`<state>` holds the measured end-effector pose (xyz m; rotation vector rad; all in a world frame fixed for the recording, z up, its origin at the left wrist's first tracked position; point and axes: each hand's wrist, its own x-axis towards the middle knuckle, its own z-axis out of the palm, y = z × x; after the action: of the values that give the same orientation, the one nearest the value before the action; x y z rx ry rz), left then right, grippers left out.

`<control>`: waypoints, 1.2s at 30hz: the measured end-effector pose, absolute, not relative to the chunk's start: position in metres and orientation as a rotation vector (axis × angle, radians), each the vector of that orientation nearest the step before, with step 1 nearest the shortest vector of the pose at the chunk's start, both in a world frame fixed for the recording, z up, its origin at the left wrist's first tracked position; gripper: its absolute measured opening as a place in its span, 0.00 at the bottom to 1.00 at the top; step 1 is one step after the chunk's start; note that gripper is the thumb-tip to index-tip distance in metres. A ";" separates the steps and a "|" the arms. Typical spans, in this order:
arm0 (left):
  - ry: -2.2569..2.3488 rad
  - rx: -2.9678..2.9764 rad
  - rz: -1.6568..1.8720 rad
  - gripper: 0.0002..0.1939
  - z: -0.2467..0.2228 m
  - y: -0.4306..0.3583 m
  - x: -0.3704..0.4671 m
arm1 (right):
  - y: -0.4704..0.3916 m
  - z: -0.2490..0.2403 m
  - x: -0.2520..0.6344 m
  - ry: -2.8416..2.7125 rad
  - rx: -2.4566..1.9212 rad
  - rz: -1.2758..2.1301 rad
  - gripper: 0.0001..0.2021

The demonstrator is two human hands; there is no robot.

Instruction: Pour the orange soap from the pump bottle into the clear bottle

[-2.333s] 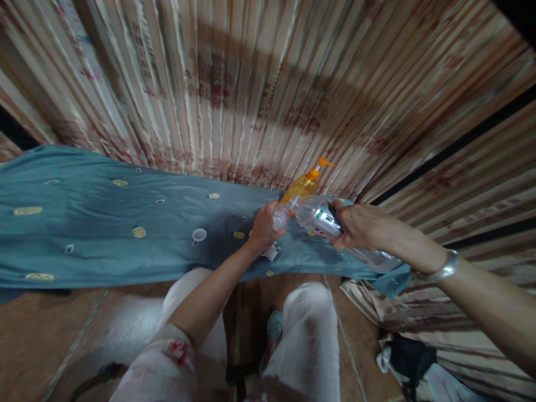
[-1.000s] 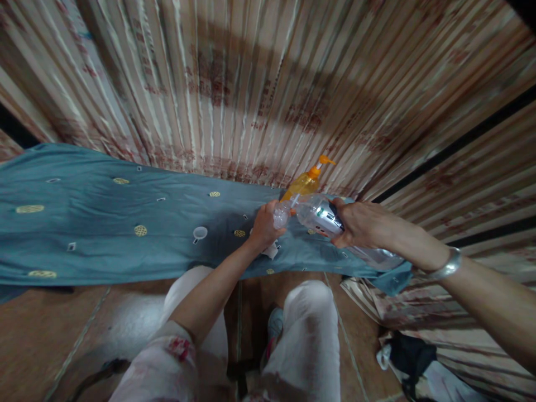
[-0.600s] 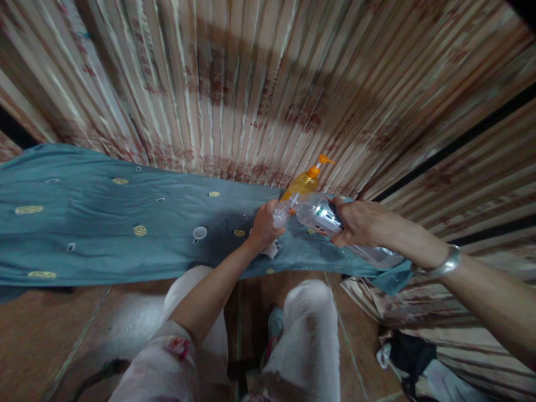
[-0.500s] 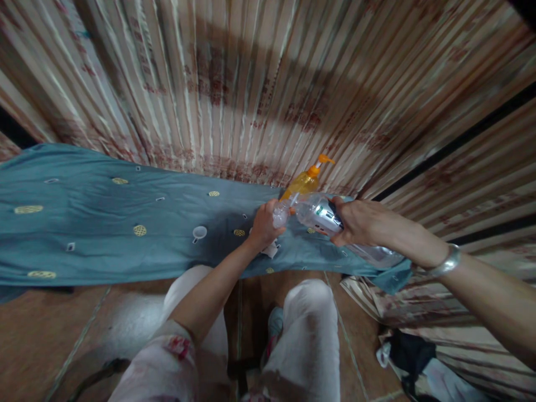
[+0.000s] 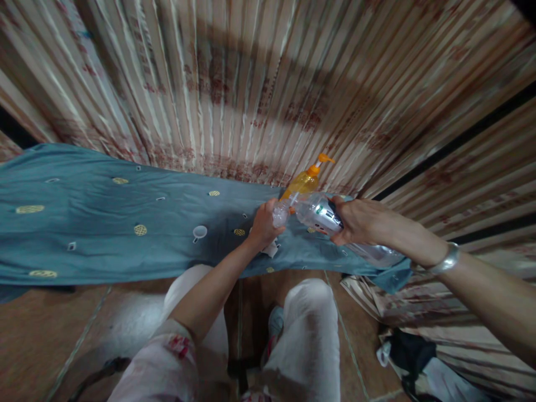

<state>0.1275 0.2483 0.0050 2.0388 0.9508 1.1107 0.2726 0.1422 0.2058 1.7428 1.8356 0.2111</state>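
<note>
My left hand is closed around a small clear plastic container. My right hand grips a large clear bottle with a silver label. The bottle is tilted on its side, its neck pointing left at the top of the small container; whether they touch is too small to tell. Just behind them stands a yellow bottle with an orange pump. A crumpled white piece lies on the cloth under my left hand.
A teal patterned cloth covers the long surface. Pleated floral curtains hang behind it. My knees are at the front edge. Dark and light fabric lies at the lower right.
</note>
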 end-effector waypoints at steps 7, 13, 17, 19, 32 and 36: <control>0.945 2.038 1.100 0.40 0.007 0.247 0.127 | 0.140 0.205 0.272 1.832 1.774 0.210 0.30; 0.952 2.041 1.108 0.40 0.007 0.247 0.127 | 0.140 0.207 0.271 1.826 1.786 0.184 0.29; 0.949 2.047 1.091 0.39 0.008 0.247 0.126 | 0.140 0.208 0.270 1.833 1.769 0.162 0.28; 0.945 2.049 1.084 0.39 0.008 0.248 0.125 | 0.140 0.209 0.269 1.822 1.768 0.171 0.27; 0.933 2.054 1.063 0.39 0.013 0.246 0.124 | 0.141 0.207 0.272 1.798 1.797 0.166 0.29; 0.935 2.042 1.077 0.40 0.012 0.246 0.124 | 0.141 0.208 0.270 1.792 1.802 0.158 0.29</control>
<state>0.1239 0.2461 0.0122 2.0421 0.9354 1.0768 0.2701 0.1411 0.2083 1.8023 1.7924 0.1581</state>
